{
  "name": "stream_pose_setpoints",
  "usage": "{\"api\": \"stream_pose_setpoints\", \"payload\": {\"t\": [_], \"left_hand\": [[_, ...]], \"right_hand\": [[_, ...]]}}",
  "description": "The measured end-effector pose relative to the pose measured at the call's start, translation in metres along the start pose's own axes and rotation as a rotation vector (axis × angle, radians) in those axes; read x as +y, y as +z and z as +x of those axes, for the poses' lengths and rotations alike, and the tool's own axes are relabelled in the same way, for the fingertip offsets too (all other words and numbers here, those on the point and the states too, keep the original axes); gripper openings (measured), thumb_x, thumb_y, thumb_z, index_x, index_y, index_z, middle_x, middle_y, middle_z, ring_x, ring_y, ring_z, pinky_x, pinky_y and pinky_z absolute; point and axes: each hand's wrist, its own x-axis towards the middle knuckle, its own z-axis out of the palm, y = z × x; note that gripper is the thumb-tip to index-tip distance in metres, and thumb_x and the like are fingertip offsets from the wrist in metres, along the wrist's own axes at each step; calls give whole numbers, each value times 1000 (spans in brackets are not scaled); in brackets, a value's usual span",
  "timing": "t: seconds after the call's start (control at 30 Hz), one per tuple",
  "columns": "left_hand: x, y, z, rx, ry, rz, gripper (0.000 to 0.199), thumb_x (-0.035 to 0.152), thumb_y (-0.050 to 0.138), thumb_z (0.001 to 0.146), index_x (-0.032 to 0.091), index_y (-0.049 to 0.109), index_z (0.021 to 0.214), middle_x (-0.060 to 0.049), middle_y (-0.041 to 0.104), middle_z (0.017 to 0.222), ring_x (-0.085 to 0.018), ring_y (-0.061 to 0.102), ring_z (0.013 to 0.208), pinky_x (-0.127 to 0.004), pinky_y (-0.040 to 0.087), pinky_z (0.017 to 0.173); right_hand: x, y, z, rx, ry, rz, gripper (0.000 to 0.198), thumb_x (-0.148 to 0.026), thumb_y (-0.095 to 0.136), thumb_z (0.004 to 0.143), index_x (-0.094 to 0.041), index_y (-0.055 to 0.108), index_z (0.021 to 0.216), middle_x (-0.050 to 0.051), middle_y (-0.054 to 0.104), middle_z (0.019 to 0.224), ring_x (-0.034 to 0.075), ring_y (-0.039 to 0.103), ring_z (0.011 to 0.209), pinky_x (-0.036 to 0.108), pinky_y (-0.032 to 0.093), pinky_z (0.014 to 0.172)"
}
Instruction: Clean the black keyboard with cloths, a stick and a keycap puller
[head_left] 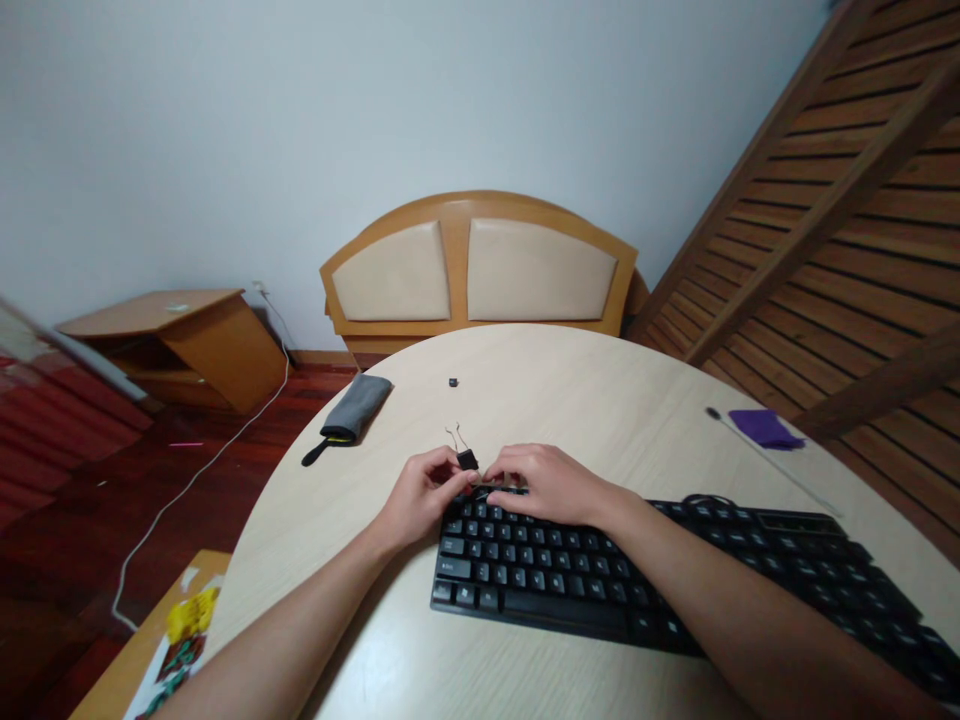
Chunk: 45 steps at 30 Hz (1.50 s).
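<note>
My left hand is at the top left corner of a black keyboard, its thumb and fingers closed in a pinch. From between these fingertips rises a small black piece with two thin bent wires, which looks like a wire keycap puller. My right hand lies over the keyboard's upper rows with thumb and forefinger drawn together close to the left fingertips. What the right fingers pinch, if anything, is hidden. A small black keycap lies apart on the table beyond my hands.
The round pale table bears a grey pouch with a black loop at left. On the right lie a thin brush and a folded purple cloth. A wooden headboard stands behind, a slatted wooden panel at right.
</note>
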Motion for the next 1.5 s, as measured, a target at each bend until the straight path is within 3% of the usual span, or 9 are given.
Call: {"api": "stream_pose_setpoints", "payload": {"t": [0.67,0.97,1.13,1.33,1.5], "left_hand": [[-2,0,2,-16,29,21,32,46,71,85,15,66,75,-2,67,70,-16,58,66,-26,44,63],[1,0,0,-109,191,243,26,39,65,93,17,71,81,-6,71,81,-20,63,78,-31,47,74],[-1,1,-1,-81,156,233,29,42,63,94,17,69,82,-6,71,82,-19,63,77,-29,46,71],[-1,5,3,-12,30,101,37,49,66,89,18,58,72,-1,65,65,-16,57,61,-26,42,60],[0,8,3,18,3,75,36,50,65,88,19,55,73,0,63,65,-15,56,61,-25,40,59]], "right_hand": [[1,1,-2,2,-10,32,19,-34,67,92,-22,73,104,4,74,97,19,66,88,29,46,77],[0,1,-2,-4,-26,-22,14,-29,65,92,-21,72,101,5,72,95,20,65,89,30,47,79],[0,0,-2,-10,-33,-46,16,-33,65,93,-21,73,98,5,72,94,20,65,87,30,47,78],[-4,2,0,15,-21,-87,19,-37,65,93,-22,74,100,5,73,95,21,66,90,31,47,81],[-6,5,2,26,7,-111,18,-37,68,91,-21,73,95,4,73,91,21,65,87,31,46,79]]}}
